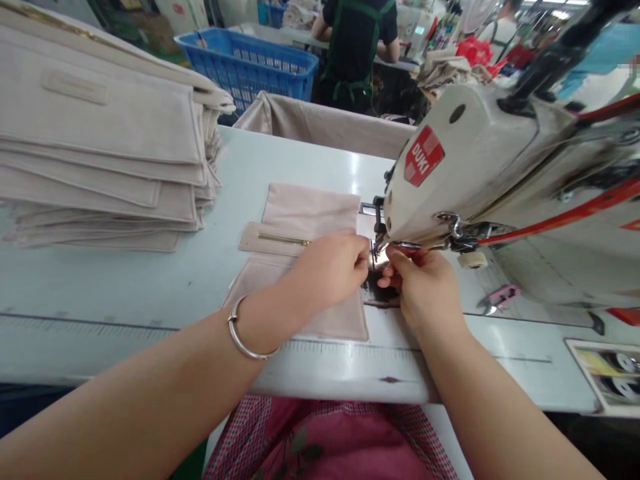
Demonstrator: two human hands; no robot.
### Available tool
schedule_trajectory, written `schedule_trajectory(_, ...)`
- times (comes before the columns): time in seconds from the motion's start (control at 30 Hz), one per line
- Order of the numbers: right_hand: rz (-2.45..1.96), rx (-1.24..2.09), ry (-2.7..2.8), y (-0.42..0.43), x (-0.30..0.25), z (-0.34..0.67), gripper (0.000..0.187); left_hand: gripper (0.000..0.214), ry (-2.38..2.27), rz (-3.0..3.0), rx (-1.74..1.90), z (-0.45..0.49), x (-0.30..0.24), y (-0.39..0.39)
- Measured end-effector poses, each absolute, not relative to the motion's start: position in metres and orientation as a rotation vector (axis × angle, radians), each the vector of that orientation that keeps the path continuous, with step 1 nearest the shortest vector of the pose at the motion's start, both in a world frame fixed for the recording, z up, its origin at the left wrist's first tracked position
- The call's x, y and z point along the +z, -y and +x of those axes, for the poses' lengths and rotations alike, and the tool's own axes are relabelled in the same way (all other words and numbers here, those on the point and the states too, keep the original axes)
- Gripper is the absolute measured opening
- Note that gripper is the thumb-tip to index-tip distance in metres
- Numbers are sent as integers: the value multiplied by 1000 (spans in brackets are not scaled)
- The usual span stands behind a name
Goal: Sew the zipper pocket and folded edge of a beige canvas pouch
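Note:
A pale pink fabric piece (305, 213) with a gold zipper (283, 238) lies flat on the white sewing table (125, 287), its right edge under the sewing machine (500, 173) needle. My left hand (333, 267), a silver bangle on the wrist, rests curled on the fabric beside the presser foot. My right hand (420, 283) is closed in a pinch right at the needle; what it pinches is too small to make out.
A tall stack of folded beige fabric pieces (100, 133) fills the table's left. A blue plastic crate (250, 63) and a person in a dark apron stand behind. Small pink-handled snips (500, 297) lie right of the machine. A tray holding bobbins (607, 370) sits near the right corner.

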State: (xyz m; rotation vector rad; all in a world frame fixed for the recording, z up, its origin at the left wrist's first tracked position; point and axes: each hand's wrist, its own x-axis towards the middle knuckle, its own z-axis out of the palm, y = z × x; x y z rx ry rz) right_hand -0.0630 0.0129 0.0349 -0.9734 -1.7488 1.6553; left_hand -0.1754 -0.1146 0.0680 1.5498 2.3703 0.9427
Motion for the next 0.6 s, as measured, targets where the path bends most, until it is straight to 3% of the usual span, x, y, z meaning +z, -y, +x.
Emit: schedule_trajectory(0.6,-863,1885,1571,3,54,-71,19,15,-2376,1589,858,-173,74,112)
